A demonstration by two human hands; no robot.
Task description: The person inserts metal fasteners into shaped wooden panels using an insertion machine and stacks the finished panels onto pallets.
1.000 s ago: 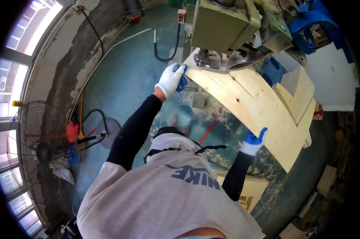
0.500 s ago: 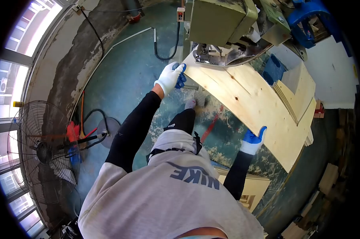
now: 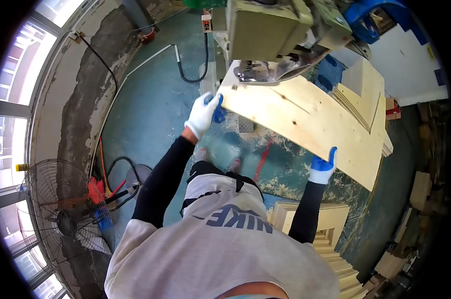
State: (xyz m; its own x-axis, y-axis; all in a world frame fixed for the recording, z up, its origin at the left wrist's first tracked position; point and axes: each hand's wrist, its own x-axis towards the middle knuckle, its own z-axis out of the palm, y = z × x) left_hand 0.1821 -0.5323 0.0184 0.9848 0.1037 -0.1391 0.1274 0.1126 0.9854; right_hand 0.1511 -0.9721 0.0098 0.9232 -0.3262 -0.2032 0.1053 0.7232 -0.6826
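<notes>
From my remote station I see the wooden board point(image 3: 310, 129) at two o'clock, its far side reaching beneath the green machine point(image 3: 265, 30) at one. At eleven, my gloved left hand point(image 3: 203, 115) is closed on the board's left corner, presumably to steady it; at three, my right hand point(image 3: 324, 167) grips the near edge, thumb on top, fingers hidden, probably to keep it level. Stacked panels point(image 3: 374, 84) sit beyond.

To your left: wire-cage fan point(image 3: 66, 223), bright windows point(image 3: 10, 137) beyond it, small yellow object point(image 3: 21, 167) near the glass. Wall point(image 3: 83, 94) patchy, plaster worn. Red item point(image 3: 95, 190) beside the fan, unclear. Ahead, red streak point(image 3: 263, 160) on worn green floor point(image 3: 150, 104). Far right of you, timber pieces point(image 3: 421, 190), shadowed.
</notes>
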